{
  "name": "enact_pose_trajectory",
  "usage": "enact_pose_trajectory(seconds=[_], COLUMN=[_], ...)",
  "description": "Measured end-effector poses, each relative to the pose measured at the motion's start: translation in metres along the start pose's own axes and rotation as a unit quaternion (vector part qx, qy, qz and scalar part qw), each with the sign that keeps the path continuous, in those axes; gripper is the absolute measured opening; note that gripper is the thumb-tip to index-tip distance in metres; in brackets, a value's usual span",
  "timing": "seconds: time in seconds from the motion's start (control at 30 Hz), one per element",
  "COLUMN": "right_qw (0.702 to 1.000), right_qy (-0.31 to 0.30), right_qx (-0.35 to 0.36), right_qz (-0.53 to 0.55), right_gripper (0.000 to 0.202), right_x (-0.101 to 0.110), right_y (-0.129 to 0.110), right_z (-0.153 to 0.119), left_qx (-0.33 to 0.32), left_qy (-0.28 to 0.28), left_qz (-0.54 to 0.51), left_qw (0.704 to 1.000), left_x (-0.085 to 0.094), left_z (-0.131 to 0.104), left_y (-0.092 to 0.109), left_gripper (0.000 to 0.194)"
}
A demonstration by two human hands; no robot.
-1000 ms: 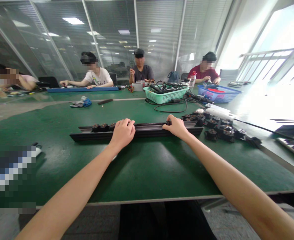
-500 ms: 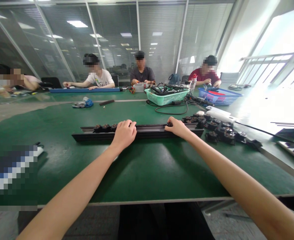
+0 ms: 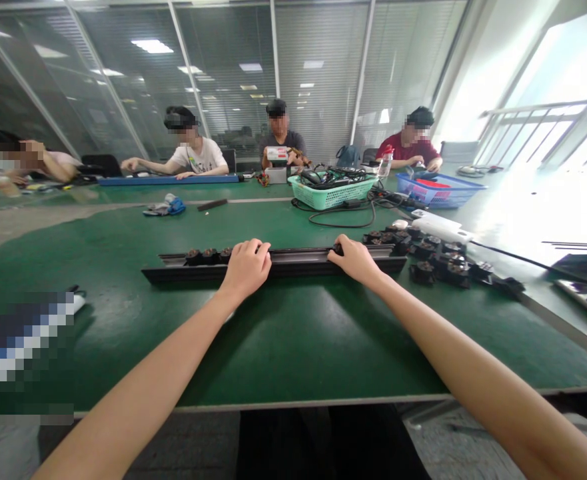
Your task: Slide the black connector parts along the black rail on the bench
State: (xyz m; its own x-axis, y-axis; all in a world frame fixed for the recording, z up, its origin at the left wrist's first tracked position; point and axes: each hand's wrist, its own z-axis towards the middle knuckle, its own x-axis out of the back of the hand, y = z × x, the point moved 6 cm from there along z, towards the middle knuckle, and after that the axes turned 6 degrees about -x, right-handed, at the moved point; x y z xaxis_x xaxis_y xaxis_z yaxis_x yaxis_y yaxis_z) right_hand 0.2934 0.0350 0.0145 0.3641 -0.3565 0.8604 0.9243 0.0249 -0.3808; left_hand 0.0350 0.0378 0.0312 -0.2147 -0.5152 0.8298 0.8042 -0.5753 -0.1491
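Observation:
A long black channel rail (image 3: 298, 267) lies across the green table in front of me. Several black socket-like modules (image 3: 209, 256) sit in its left part. My left hand (image 3: 247, 268) is closed over the rail just right of those modules, its fingertips hidden behind the far side. Farther right along the channel, my right hand (image 3: 356, 259) pinches a small black module (image 3: 338, 249) at the rail. Bare channel shows between the two hands. Beyond the rail's right end lies a loose pile of similar black modules (image 3: 456, 270).
Behind the rail stand a green basket (image 3: 333, 197) of cables and a blue basket (image 3: 460, 195). A white device (image 3: 443, 228) with a black cord lies right. Blue-grey gloves (image 3: 166, 205) and a dark strip (image 3: 212, 205) lie left. Several people sit across the table.
Both my hands keep nearly the same place and hold on the rail. Across the table, the middle person has raised a white and red box. The view has shifted slightly.

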Motion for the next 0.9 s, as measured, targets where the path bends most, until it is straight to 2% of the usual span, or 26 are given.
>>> enact_pose_trajectory(seconds=[0.47,0.9], right_qw=[1.0,0.998], right_qy=[0.013,0.051], right_qx=[0.002,0.005], right_qz=[0.016,0.032], right_gripper=[0.021,0.02], right_x=[0.0023,-0.0011], right_y=[0.0021,0.0078], right_z=[0.0004,0.0022], left_qx=[0.002,0.004], left_qy=[0.001,-0.009], left_qz=[0.011,0.012], left_qw=[1.0,1.0], left_x=[-0.0003,0.001], left_z=[-0.0005,0.0001], left_y=[-0.0008,0.0005], left_gripper=[0.041,0.041])
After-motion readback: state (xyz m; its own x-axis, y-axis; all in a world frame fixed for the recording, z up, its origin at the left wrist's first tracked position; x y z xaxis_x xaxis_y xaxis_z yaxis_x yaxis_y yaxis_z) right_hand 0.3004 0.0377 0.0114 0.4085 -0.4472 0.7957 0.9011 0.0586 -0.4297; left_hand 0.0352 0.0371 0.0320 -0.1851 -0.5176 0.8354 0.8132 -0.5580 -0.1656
